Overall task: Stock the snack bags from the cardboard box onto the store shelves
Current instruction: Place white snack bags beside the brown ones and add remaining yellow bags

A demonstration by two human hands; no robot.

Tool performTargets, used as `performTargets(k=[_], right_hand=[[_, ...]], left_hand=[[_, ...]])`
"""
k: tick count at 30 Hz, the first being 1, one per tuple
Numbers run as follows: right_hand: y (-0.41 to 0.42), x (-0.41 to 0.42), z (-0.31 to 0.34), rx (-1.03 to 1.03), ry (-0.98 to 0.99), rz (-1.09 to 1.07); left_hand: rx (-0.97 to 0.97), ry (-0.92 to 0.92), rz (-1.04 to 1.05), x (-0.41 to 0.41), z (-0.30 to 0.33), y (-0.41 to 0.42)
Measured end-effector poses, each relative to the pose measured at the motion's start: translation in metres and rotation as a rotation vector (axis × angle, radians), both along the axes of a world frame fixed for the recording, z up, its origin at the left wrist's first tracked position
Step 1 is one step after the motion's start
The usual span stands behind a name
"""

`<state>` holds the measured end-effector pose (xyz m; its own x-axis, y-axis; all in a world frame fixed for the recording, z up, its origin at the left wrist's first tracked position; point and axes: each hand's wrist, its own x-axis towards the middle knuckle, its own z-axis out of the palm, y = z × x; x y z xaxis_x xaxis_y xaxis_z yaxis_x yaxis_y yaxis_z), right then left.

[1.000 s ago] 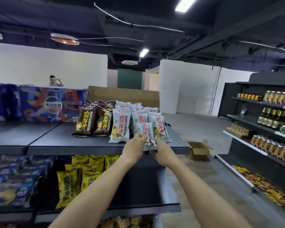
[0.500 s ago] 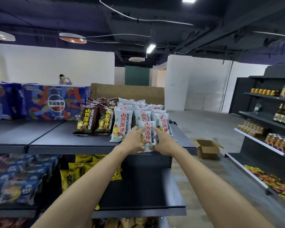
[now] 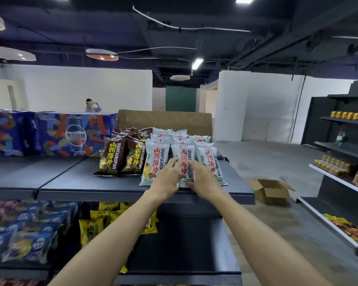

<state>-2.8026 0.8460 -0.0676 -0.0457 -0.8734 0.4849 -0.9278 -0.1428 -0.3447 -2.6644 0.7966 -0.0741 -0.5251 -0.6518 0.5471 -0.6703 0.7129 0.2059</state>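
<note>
A white snack bag with red lettering stands upright at the front of the middle white row on the top shelf. My left hand grips its left edge and my right hand grips its right edge and lower corner. More white bags stand in rows to its left, right and behind. Brown bags stand in rows further left. A large cardboard box stands behind the rows. An open small cardboard box sits on the floor at the right.
Blue printed cartons fill the top shelf's left back. Yellow bags and blue packs lie on the lower shelves. A dark shelf unit with jars and bottles lines the right side of the aisle. A person stands far back.
Both hands have pushed the white bag back from the shelf's front edge and stood it upright against its row. The camera has moved closer and tilted up.
</note>
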Motion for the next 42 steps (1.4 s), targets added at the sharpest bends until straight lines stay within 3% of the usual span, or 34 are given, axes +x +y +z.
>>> performTargets(k=[9, 19, 42], right_hand=[[-0.017, -0.005, -0.003, 0.086, 0.395, -0.111], [-0.031, -0.005, -0.008, 0.021, 0.461, -0.196], [-0.016, 0.008, -0.009, -0.036, 0.223, -0.226]], left_hand=[[-0.060, -0.175, 0.123, -0.004, -0.006, -0.016], [-0.218, -0.224, 0.196, -0.008, -0.024, -0.028], [-0.268, -0.166, 0.174, 0.011, -0.018, -0.007]])
